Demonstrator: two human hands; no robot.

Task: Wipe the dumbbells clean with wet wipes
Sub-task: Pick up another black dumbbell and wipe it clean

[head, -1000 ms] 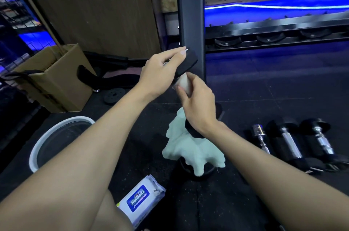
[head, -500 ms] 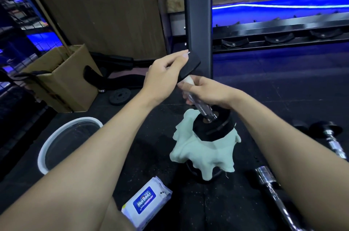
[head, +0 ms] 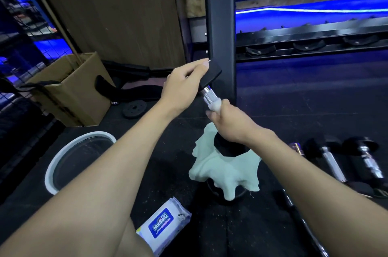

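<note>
The left hand (head: 182,86) grasps the dumbbell (head: 210,80) by its black hexagonal head; just below that grip, the right hand (head: 228,124) clenches a white wet wipe (head: 216,106) round the knurled chrome handle.

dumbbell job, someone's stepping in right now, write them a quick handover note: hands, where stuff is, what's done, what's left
Left hand holds the upper head of the dumbbell, which stands tilted with its lower head on a green cloth.
Right hand grips a wet wipe around the chrome handle, partway along it.
Wipes pack lies on the floor near the person; white basin to the left.
More dumbbells lie on the floor to the right.
Done: cannot tell beyond this handle being wiped.
Left: finish this one, then any of the others not yet wiped.
</note>
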